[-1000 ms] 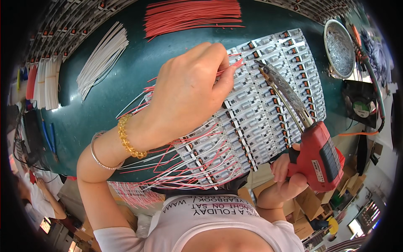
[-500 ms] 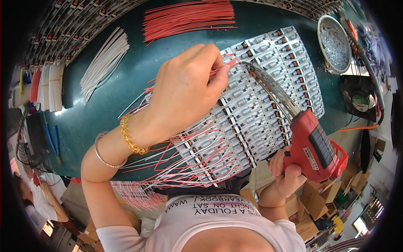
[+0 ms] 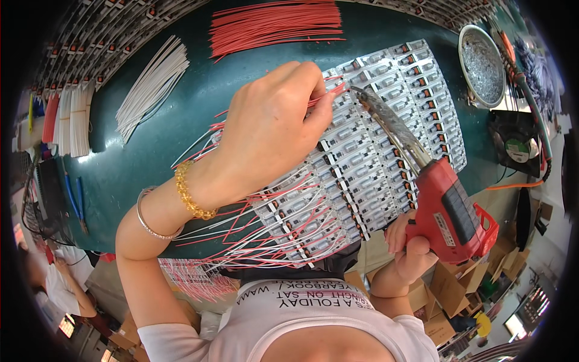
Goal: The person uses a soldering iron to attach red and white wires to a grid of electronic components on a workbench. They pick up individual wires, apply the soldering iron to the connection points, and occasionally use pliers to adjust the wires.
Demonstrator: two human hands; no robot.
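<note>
My left hand is closed in a pinch on thin red wires, whose ends reach the far left edge of a panel of small circuit boards. My right hand grips a red soldering gun from below. The gun's dark tip lies just right of the wire ends; whether they touch I cannot tell. Red and white wires fan out leftward from the panel's near left part. My left palm and forearm hide some wires behind them.
Beyond my left hand lie bundles of red wires and white wires on the green table. A metal bowl of silvery bits and a black fan stand right. Blue-handled tweezers lie left. Cardboard boxes sit below.
The pinched wire ends and the gun's tip have shifted slightly right and stay close together. Both hands keep their grips.
</note>
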